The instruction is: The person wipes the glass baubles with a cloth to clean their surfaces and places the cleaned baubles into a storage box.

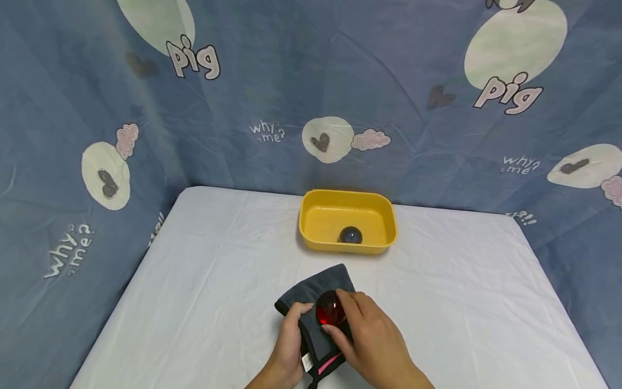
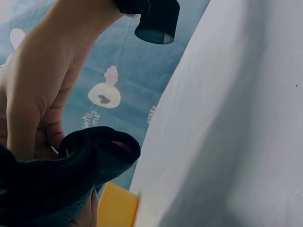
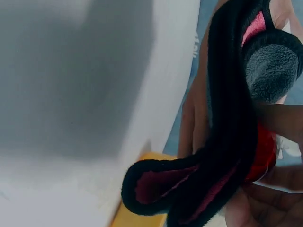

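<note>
A folded dark grey cloth (image 1: 316,335) with black edging and a pink inner side lies across my left hand (image 1: 290,343), whose thumb grips its near left edge. On top of the cloth sits a clear red ball (image 1: 329,309). My right hand (image 1: 374,335) pinches that ball between thumb and fingers, pressing it against the cloth. In the left wrist view the cloth (image 2: 80,175) droops over the left hand's fingers. From the right wrist, the red ball (image 3: 262,153) shows partly behind the cloth's edge, with the rest hidden.
Beyond the hands, a yellow tray (image 1: 347,248) stands at the table's back edge. Inside it rests a dark ball (image 1: 350,235). A white cloth (image 1: 218,286) covers the table, and a blue printed curtain (image 1: 272,86) hangs behind and at the sides.
</note>
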### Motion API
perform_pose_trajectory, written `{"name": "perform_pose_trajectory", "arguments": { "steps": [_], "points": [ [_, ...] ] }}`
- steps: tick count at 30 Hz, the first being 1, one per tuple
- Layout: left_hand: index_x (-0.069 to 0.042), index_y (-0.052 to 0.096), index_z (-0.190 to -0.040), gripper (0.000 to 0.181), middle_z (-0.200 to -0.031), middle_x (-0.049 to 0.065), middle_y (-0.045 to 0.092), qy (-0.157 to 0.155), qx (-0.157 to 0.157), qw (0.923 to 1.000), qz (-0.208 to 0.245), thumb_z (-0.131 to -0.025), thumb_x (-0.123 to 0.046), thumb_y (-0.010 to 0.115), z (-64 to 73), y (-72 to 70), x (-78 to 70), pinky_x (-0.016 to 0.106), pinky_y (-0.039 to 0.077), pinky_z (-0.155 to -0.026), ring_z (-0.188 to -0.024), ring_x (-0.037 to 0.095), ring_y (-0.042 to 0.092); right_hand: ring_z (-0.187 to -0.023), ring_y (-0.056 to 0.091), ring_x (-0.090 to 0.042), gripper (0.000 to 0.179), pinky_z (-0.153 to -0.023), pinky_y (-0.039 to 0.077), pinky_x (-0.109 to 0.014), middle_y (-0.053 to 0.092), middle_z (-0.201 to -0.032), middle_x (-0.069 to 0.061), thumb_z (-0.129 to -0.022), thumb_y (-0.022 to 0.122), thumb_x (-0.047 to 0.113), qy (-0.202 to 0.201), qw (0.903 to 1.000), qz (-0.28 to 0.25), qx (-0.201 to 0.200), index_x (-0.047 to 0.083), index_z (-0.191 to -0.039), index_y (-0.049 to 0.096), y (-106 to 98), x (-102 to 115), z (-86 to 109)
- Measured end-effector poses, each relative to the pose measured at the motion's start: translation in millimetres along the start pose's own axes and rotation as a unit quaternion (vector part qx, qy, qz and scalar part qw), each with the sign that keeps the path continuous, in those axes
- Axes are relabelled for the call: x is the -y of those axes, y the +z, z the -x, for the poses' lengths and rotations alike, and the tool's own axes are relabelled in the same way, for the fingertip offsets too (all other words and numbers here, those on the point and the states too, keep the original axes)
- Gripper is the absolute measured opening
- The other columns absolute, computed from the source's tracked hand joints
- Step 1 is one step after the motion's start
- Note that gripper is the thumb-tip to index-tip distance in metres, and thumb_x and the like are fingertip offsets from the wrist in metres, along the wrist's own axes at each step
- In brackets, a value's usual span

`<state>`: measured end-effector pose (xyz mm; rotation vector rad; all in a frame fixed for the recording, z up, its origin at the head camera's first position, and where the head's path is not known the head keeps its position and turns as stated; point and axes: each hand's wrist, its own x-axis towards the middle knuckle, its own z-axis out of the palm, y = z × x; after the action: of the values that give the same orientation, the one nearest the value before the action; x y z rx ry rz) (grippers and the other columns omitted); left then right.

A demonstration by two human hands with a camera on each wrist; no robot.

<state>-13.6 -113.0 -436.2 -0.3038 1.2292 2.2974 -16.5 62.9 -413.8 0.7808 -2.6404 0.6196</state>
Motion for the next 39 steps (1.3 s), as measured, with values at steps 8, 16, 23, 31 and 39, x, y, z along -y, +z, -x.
{"name": "perform_pose_trajectory", "arguments": {
  "steps": [8, 16, 23, 31, 39],
  "points": [
    [0.006, 0.033, -0.154, 0.068, -0.137, 0.01, 0.061, -0.021, 0.009, 0.9997, 0.006, -0.102, -0.037, 0.028, 1.2, -1.5, 3.4, 0.036, 0.049, -0.107, -0.124, 0.02, 0.06, -0.081, 0.057, -0.008, 0.052, -0.069, 0.055, -0.029, 0.065, -0.094, 0.002, -0.096, 0.071, 0.053, 0.07, 0.997, -0.03, 0.013, 0.003, -0.113, 0.07, 1, 0, -5.3],
    [0.006, 0.03, -0.156, 0.069, -0.141, 0.011, 0.057, -0.015, 0.001, 0.9998, 0.01, -0.102, -0.038, 0.029, -0.6, -1.0, 2.6, 0.037, 0.048, -0.108, -0.126, 0.022, 0.058, -0.083, 0.051, -0.004, 0.054, -0.072, 0.052, -0.028, 0.058, -0.092, 0.012, -0.094, 0.069, 0.061, 0.122, 0.9885, -0.085, 0.028, 0.01, -0.111, 0.073, -2, -1, -8.6],
    [0.005, 0.03, -0.156, 0.069, -0.145, 0.013, 0.053, -0.003, -0.006, 1.0, 0.005, -0.103, -0.037, 0.032, -1.0, 1.3, -3.0, 0.034, 0.049, -0.105, -0.125, 0.02, 0.057, -0.12, 0.057, -0.024, 0.076, -0.096, 0.055, -0.043, 0.057, -0.138, -0.009, -0.089, 0.083, 0.047, -0.002, 0.9999, -0.017, 0.0, 0.008, -0.148, 0.056, 0, -4, -1.7],
    [0.005, 0.036, -0.154, 0.065, -0.14, 0.008, 0.059, 0.003, 0.006, 0.9998, 0.017, -0.103, -0.035, 0.031, -1.3, 0.0, -4.2, 0.031, 0.05, -0.103, -0.124, 0.016, 0.059, -0.135, 0.054, -0.028, 0.079, -0.099, 0.053, -0.049, 0.054, -0.151, -0.01, -0.081, 0.092, 0.021, -0.099, 0.995, -0.006, -0.008, 0.008, -0.15, 0.055, 1, -5, 0.4],
    [0.008, 0.03, -0.157, 0.069, -0.148, 0.012, 0.054, 0.0, -0.004, 1.0, 0.006, -0.103, -0.036, 0.03, -2.9, -2.4, -3.1, 0.033, 0.048, -0.106, -0.13, 0.018, 0.055, -0.13, 0.059, -0.026, 0.075, -0.096, 0.055, -0.043, 0.059, -0.146, -0.013, -0.081, 0.092, 0.018, -0.101, 0.9948, -0.008, -0.012, 0.002, -0.146, 0.058, 3, -7, 0.9]
  ]
}}
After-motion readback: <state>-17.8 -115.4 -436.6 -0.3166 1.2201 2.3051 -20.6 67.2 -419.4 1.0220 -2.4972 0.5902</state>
